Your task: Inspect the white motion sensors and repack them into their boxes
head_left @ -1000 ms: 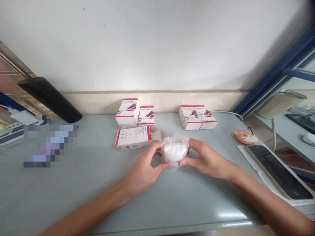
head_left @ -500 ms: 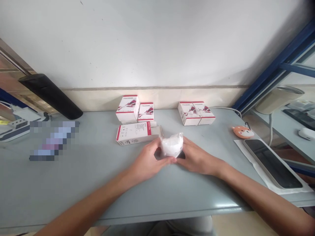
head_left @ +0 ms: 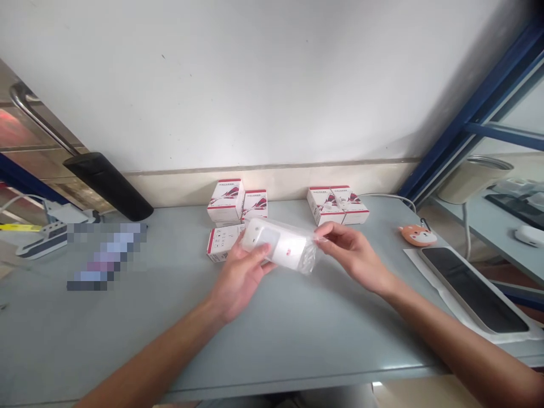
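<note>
A white plastic detector in a clear plastic bag is held above the table, tilted with its right end lower. My left hand is closed around its left end, the thumb across the front. At the right, my right hand pinches the loose end of the bag between thumb and fingers. Behind my left hand lies a white and red box on its side, partly hidden by the hand and the detector.
Two printed boxes stand against the wall, and two more boxes sit to their right. A phone lies at the right beside an orange case. On the left are a black padded bar and a power strip.
The bagged detector has been turned from end-on to lengthwise, its front now showing. My right hand has moved right onto the bag's end; my left hand holds the detector alone.
</note>
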`<move>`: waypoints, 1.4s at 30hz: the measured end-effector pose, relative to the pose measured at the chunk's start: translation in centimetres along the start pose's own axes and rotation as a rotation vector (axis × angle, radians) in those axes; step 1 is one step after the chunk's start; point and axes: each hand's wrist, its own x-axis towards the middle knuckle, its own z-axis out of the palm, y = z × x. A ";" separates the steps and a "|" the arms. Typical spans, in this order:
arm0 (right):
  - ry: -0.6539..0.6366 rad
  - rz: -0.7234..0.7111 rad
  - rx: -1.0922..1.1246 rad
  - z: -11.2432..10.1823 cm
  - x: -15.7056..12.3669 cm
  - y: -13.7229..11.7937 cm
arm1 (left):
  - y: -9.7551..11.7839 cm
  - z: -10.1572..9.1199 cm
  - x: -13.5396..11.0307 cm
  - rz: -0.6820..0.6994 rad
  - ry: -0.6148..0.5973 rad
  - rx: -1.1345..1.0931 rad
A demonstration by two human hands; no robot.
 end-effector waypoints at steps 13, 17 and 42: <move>0.036 0.171 0.433 1.2 0.3 1.6 | -1.6 -1.4 -0.4 0.211 -0.026 0.537; -0.025 0.263 0.454 0.5 0.7 1.4 | -1.8 -2.5 -0.2 0.752 0.023 1.080; 0.004 0.005 -0.232 0.2 0.6 2.3 | -0.3 -0.7 -0.3 -0.472 -0.226 0.002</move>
